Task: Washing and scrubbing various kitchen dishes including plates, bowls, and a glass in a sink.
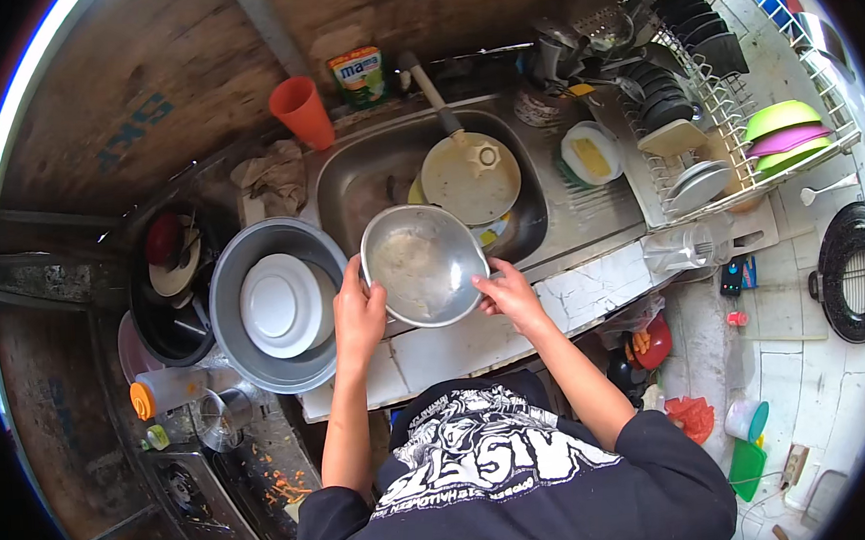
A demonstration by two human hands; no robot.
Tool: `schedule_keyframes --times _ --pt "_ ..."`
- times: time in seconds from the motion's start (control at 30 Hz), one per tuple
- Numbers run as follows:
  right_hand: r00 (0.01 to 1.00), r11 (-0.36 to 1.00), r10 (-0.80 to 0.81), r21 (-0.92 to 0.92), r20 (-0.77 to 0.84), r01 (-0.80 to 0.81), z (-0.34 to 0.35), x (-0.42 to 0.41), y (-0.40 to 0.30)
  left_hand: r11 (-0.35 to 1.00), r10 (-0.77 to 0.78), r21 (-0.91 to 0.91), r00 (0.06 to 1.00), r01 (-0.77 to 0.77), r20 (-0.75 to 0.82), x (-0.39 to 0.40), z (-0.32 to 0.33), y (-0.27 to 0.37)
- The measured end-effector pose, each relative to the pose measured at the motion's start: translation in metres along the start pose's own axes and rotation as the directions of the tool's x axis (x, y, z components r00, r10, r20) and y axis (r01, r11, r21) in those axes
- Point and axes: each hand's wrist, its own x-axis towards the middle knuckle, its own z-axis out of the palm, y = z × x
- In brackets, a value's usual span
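Observation:
A round metal bowl is held between my two hands, tilted so that its inside faces me. My left hand grips the left rim with the thumb inside, and my right hand pinches the right rim. The bowl is over the front edge of the steel sink. Behind it in the sink rests a long-handled pan with a pale star-shaped piece on it. Part of a yellow-patterned item shows under the pan. To the left, a grey basin contains white plates.
Left are a black tub with dishes, a bottle with an orange cap and a gas stove. An orange cup and detergent pouch stand behind the sink. Right are a sponge dish and a loaded dish rack.

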Motion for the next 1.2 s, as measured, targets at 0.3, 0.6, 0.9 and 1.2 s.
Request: schedule_keyframes --times 0.3,0.6,0.9,1.2 --pt "0.978 0.891 -0.115 -0.454 -0.172 0.025 -0.086 0.099 -0.007 0.935 -0.304 -0.161 0.948 0.316 0.096 0.011 0.088 0.01" --pt "0.958 0.89 -0.22 -0.44 -0.187 0.118 -0.11 0.192 0.0 0.903 -0.422 -0.095 0.906 0.419 -0.015 -0.017 0.113 -0.013" --pt "0.733 0.667 -0.602 -0.704 -0.317 0.243 -0.103 0.19 0.006 0.921 -0.386 -0.055 0.922 0.386 0.0 -0.013 0.123 -0.01" --pt "0.884 0.134 -0.164 -0.878 0.438 0.46 -0.068 0.22 -0.03 0.979 -0.182 0.103 0.982 0.176 0.055 0.018 0.142 -0.014"
